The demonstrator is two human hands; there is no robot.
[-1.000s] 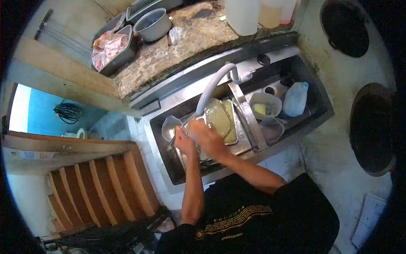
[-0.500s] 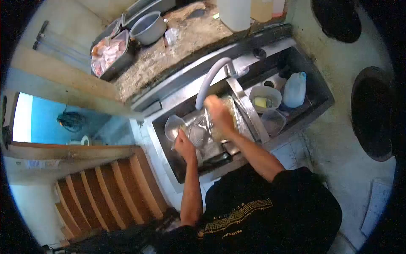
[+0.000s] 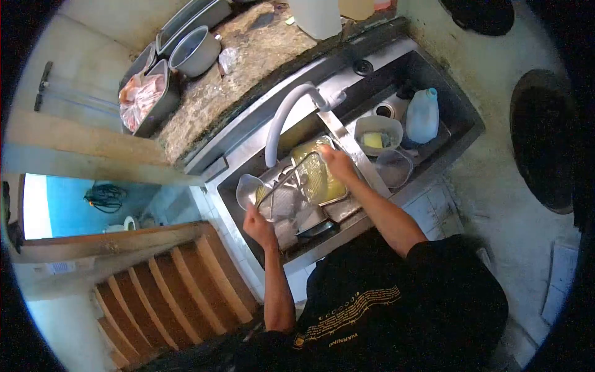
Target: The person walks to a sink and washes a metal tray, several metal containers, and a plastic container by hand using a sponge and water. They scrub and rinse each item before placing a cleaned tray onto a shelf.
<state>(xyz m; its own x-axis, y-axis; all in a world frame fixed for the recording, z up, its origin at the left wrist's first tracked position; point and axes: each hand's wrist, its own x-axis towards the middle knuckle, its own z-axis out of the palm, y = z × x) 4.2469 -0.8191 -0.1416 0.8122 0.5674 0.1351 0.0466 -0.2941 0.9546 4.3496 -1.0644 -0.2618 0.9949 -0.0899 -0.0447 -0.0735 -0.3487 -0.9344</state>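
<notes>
Over the left sink basin (image 3: 230, 214), a long thin dark utensil (image 3: 286, 178) runs slantwise between my two hands. My left hand (image 3: 259, 228) is closed on its lower end, beside a clear plastic cup (image 3: 246, 186). Something small and yellowish shows by those fingers, too small to name. My right hand (image 3: 338, 163) is closed at the utensil's upper end, above a metal tray (image 3: 334, 195) with yellowish contents. Several metal utensils and shiny pieces lie below in the basin. The utensil's exact kind cannot be made out.
A curved faucet (image 3: 279, 121) hangs over the basin. The right basin holds a tub (image 3: 395, 127) with a yellow sponge (image 3: 372, 140), a clear container (image 3: 394, 168) and a bluish jug (image 3: 423, 118). A grey pot (image 3: 192, 54) stands on the counter. Stairs (image 3: 167, 288) descend at left.
My right hand has moved down from near the faucet and is no longer blurred. The long utensil now shows clearly between both hands. The whole view has shifted slightly.
</notes>
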